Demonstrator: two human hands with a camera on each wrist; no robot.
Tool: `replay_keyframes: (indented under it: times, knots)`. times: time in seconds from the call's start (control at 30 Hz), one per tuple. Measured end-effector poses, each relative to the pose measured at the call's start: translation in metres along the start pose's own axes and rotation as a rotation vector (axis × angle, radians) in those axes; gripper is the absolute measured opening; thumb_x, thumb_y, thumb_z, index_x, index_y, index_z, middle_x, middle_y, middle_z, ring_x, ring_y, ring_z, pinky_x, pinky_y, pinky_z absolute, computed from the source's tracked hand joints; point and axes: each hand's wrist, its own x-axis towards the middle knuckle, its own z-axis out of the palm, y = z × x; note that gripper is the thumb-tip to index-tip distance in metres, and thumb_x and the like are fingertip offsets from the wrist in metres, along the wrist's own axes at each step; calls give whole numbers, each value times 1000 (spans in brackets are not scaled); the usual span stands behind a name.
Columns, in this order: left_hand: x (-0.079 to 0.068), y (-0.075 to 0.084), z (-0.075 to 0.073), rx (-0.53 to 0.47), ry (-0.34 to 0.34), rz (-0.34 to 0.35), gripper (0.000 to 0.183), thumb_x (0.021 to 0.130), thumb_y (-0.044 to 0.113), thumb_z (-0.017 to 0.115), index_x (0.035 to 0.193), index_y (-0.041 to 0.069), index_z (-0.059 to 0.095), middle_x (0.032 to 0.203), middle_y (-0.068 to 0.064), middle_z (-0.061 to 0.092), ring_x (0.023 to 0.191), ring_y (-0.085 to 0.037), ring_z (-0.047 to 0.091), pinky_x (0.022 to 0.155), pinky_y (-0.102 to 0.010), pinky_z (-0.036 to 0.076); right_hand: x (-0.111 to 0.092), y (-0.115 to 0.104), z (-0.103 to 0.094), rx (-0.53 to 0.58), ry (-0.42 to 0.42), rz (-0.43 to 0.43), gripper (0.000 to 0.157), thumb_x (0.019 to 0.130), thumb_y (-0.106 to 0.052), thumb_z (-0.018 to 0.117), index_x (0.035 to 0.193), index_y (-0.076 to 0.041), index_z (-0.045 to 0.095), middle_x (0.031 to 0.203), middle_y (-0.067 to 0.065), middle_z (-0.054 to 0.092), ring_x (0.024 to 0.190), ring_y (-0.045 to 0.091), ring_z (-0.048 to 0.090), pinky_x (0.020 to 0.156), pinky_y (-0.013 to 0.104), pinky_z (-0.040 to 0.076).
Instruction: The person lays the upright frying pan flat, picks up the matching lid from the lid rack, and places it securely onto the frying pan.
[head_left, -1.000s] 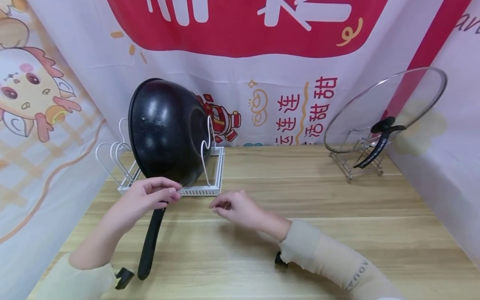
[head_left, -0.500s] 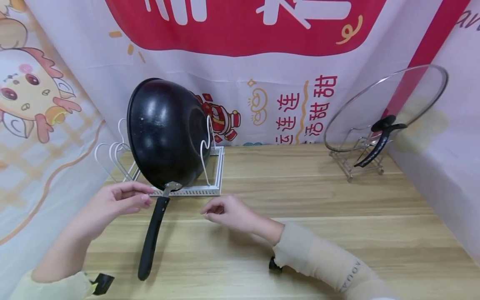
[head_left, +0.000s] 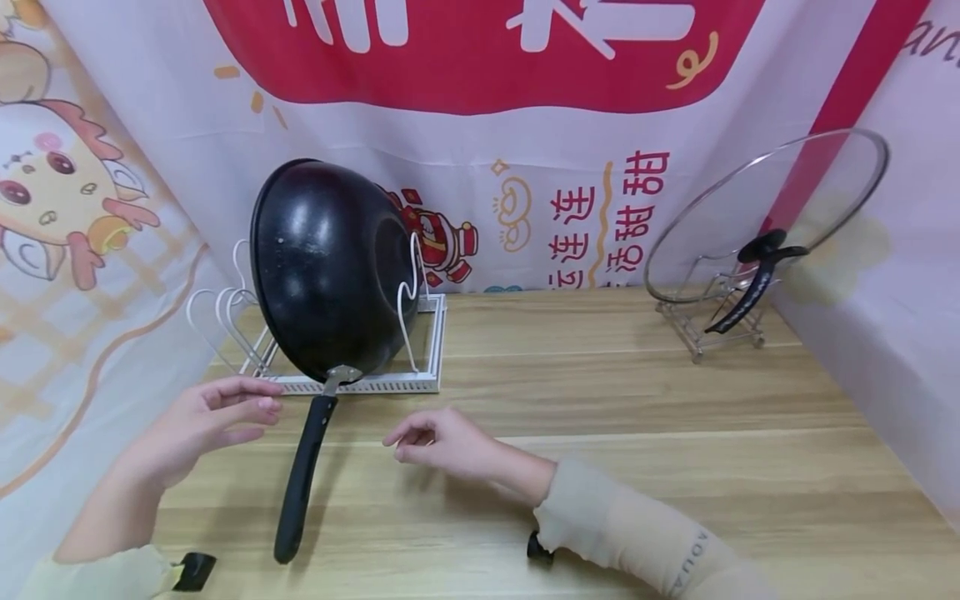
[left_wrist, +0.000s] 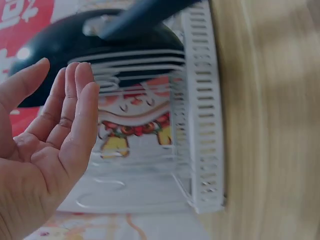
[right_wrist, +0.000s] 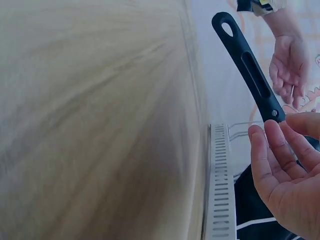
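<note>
A black wok [head_left: 322,267] stands on edge in a white wire rack [head_left: 397,382], its rounded underside facing right. The wok's long black handle [head_left: 303,479] juts over the rack's front edge toward me. To the left of the handle my left hand [head_left: 202,425] hovers with loosely bent fingers, holding nothing; the left wrist view shows its palm [left_wrist: 45,160] bare. On the other side my right hand [head_left: 450,446] is apart from the handle, fingers relaxed. In the right wrist view the right hand's fingers [right_wrist: 282,155] overlap the handle's near end only by line of sight.
At the back right a glass lid [head_left: 772,208] with a black knob and handle leans in a small metal wire stand [head_left: 712,333]. Printed cloth [head_left: 480,75] hangs behind and at both sides of the wooden tabletop [head_left: 600,400].
My left hand has drawn back leftward from the top of the wok's handle. The right hand has shifted slightly left and nearer to me. The wok stays in the rack.
</note>
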Motion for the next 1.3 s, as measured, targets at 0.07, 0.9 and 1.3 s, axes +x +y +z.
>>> replay_keyframes:
  times: [0.07,0.9,1.3]
  knots:
    - [1,-5,-4,12,-2,-21,32,104,0,55,115,24,73,107,4,75,100,-11,70,83,-24,58,1,0,5,12,-2,13,17,95,-1,70,112,1,74,99,11,75,81,-2,61,80,19,54]
    - [25,-40,-2,86,-213,-213,57,108,20,53,149,-15,32,132,-13,63,112,-23,65,98,-52,53,17,2,54,297,-84,160,35,93,5,70,128,6,64,94,5,72,76,10,66,70,29,61]
    - [31,-46,6,48,-220,-211,65,108,22,52,149,-20,23,132,-12,59,113,-24,61,97,-47,54,24,-4,78,537,-62,268,44,94,6,66,136,3,54,106,10,69,89,23,69,79,44,62]
